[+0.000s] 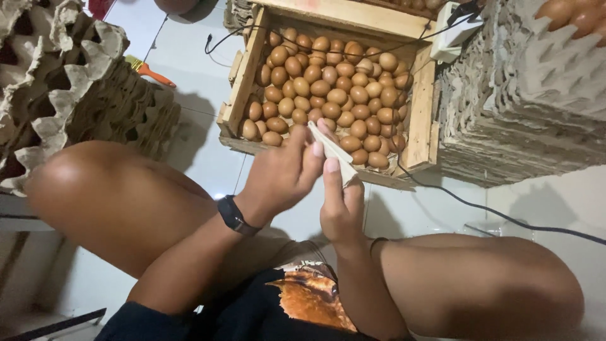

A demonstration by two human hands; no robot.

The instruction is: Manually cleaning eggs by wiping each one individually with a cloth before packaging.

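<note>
Bare knees and a dark shirt with an orange print fill the bottom of the frame, cut off by its lower edge. Left hand [281, 177], smartwatch [235, 215] at the wrist, fingers closed on a folded white cloth [334, 153]; right hand [341, 205], fingers pinched on the same cloth from below. Whether anything is wrapped inside the cloth cannot be made out. Wooden crate [243, 85] of brown eggs [334, 88], upper centre, just beyond the hands. Stacked grey pulp egg trays [511, 107], upper right, partly out of frame; a second stack [82, 88], upper left. Orange-handled brush [150, 72] beside the left stack, half hidden. Black cable [492, 215] trailing across white tiled floor [189, 44].
</note>
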